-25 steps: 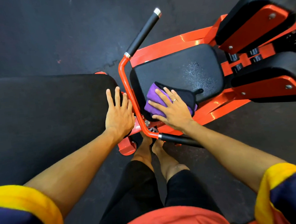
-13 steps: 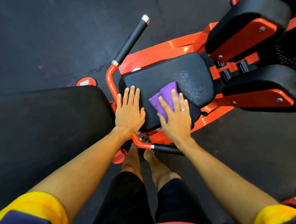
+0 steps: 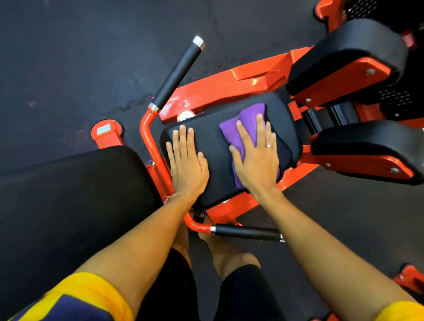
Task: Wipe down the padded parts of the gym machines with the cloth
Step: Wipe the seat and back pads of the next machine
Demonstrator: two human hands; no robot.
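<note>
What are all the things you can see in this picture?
seat pad: one, black, middle, under both hands
cloth: one, purple, on the seat pad
leg pads: two, black, far right
handle grips: two, black, above and below the seat pad
frame: one, orange, around the seat pad
large pad: one, black, left
floor: one, dark, all around
left hand: one, flat on the seat pad
right hand: one, flat on the cloth
legs: two, black trousers, bottom middle

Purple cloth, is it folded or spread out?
Folded: the purple cloth shows a crease, pressed flat on the seat pad under the right hand.
</note>
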